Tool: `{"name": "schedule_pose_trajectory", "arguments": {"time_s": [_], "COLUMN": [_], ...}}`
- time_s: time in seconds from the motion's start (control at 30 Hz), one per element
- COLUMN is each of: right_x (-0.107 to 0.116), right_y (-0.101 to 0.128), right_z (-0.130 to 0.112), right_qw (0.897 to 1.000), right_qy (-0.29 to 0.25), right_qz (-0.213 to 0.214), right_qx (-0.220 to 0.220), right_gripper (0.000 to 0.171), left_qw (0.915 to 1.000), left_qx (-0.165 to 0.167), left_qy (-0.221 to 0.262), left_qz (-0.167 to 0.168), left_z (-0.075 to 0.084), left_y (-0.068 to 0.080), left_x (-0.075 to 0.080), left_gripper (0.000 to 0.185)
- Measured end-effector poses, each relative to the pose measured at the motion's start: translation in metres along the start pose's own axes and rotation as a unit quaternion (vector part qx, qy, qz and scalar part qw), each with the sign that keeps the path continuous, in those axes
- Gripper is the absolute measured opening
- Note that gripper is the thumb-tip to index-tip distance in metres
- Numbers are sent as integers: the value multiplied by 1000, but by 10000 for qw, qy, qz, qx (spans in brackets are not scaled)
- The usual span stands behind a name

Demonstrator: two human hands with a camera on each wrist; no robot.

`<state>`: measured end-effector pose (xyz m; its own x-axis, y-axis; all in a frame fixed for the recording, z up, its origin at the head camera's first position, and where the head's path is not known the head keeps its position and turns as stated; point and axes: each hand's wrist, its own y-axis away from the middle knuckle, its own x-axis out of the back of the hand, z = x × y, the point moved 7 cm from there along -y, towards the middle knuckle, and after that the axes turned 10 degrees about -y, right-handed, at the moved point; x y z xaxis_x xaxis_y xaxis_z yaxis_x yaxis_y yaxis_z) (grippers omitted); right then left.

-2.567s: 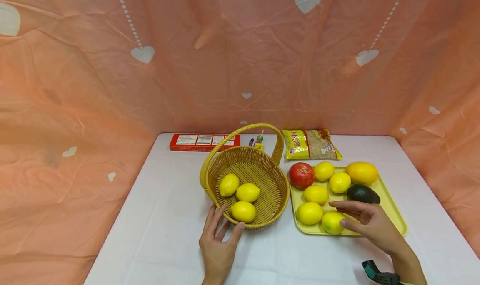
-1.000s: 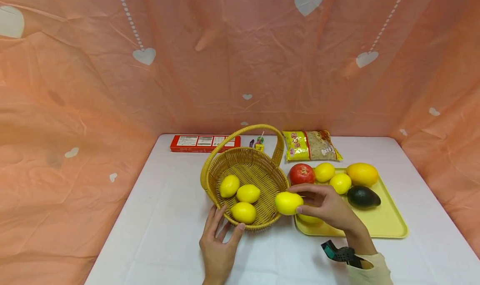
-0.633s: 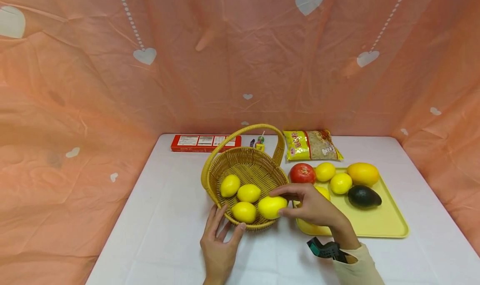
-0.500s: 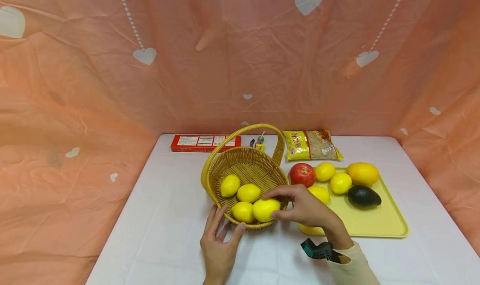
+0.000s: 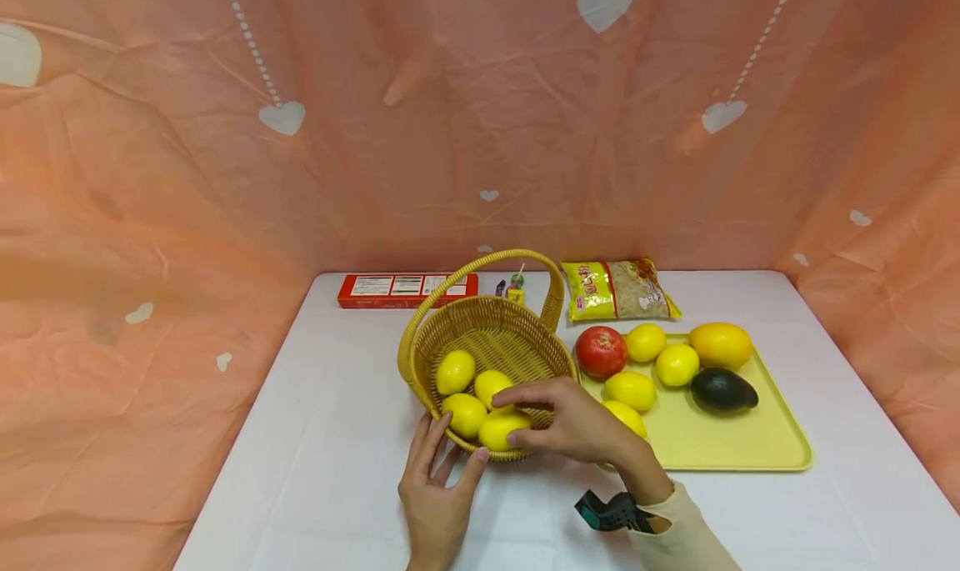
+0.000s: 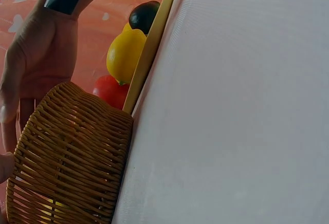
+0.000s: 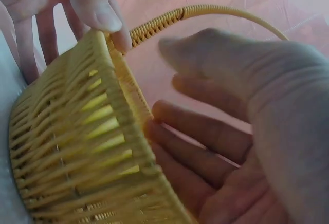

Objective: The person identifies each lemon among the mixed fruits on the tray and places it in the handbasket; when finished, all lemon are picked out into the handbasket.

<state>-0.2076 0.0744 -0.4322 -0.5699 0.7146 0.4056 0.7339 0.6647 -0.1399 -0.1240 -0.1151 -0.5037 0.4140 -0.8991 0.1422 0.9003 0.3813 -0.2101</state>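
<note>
In the head view, a woven basket [image 5: 487, 325] with an arched handle holds several lemons [image 5: 455, 373]. My left hand [image 5: 437, 496] holds its near-left rim, thumb and fingers at the edge; the right wrist view shows that thumb [image 7: 95, 11] over the rim. My right hand [image 5: 573, 421] reaches over the near-right rim, fingers and thumb spread above the nearest lemon [image 5: 502, 429]. In the right wrist view, nothing shows between the right hand's thumb and loosely bent fingers [image 7: 200, 131]. Yellow of lemons shows through the weave there.
Right of the basket, a yellow tray [image 5: 750, 446] bears more lemons [image 5: 677, 364], a pomegranate [image 5: 601, 352], an avocado [image 5: 723, 390] and an orange-yellow oval fruit [image 5: 720, 346]. Behind lie a red box [image 5: 408, 290], small candies [image 5: 515, 288] and a food packet [image 5: 621, 290].
My right hand has carried a lemon from the tray's near edge leftward into the basket and let it go; a lemon there has shifted left. The left hand has stayed at the rim.
</note>
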Motion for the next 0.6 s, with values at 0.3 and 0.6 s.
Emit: {"name": "schedule_pose_trajectory", "arguments": {"time_s": [0.3,0.6], "right_x": [31,68], "right_y": [29,68], "right_z": [14,35], "right_qw": [9892,9775], "right_qy": [-1348,-1855], "right_qz": [448,805], "right_qx": [351,597], "right_gripper": [38,42], "left_qw": [10000,10000], "left_qx": [-7,-76], "left_qy": [75,41], "left_qz": [18,32], "left_z": [0,0], "left_y": [0,1], "left_x": [0,1], "left_gripper": [66,67]}}
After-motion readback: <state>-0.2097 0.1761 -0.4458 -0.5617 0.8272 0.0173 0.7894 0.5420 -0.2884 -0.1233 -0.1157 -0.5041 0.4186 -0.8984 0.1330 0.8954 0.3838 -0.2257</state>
